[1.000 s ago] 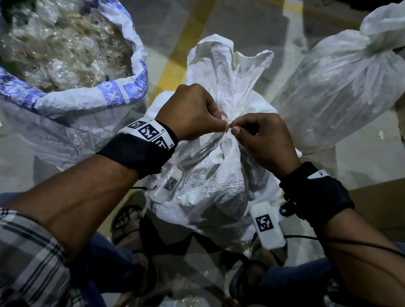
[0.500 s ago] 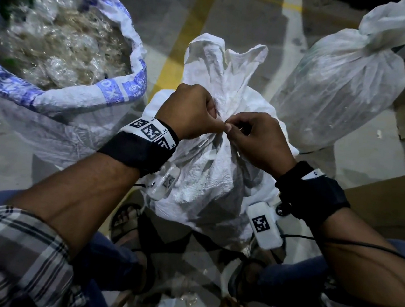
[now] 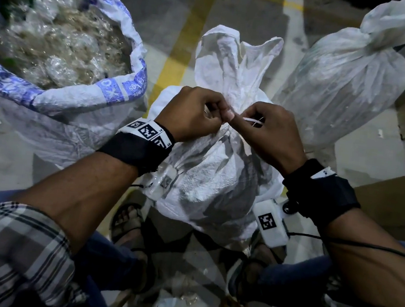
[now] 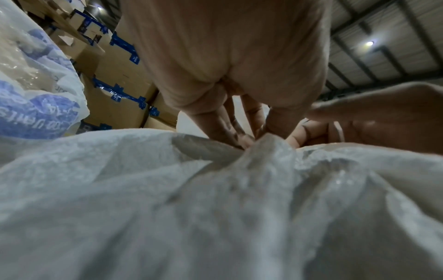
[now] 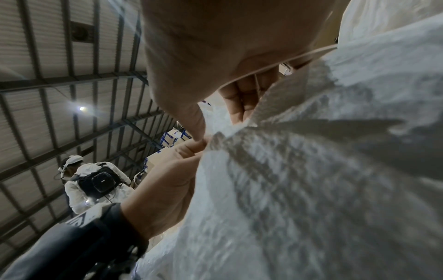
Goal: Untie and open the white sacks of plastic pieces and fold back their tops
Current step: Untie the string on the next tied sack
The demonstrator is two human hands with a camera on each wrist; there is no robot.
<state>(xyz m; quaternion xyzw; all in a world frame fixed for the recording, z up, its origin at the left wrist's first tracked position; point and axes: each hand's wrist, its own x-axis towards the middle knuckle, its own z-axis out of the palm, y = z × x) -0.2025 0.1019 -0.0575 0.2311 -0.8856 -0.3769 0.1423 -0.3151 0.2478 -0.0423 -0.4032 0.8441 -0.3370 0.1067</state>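
Observation:
A white woven sack [image 3: 216, 180] stands between my feet, its neck gathered and bound by a thin white string [image 3: 253, 120]. My left hand [image 3: 196, 112] pinches the knot at the neck from the left, fingers curled. My right hand [image 3: 267, 130] pinches a loop of the string on the right side of the neck, thumb against the left thumb. In the left wrist view, the left fingertips [image 4: 239, 138] dig into the bunched cloth [image 4: 215, 189]. The string [image 5: 275, 64] runs across my right palm in the right wrist view. The knot itself is hidden by my fingers.
An opened sack [image 3: 58, 101] with blue print and a rolled-back top holds clear plastic pieces [image 3: 57, 43] at the left. A second tied white sack [image 3: 351, 77] stands at the back right. Cardboard boxes [image 3: 398, 198] lie on the right. Another person [image 5: 93, 183] stands some way off.
A loop of string has come free between my right fingers. Both hands have stayed at the sack's neck, and the right hand has shifted slightly right.

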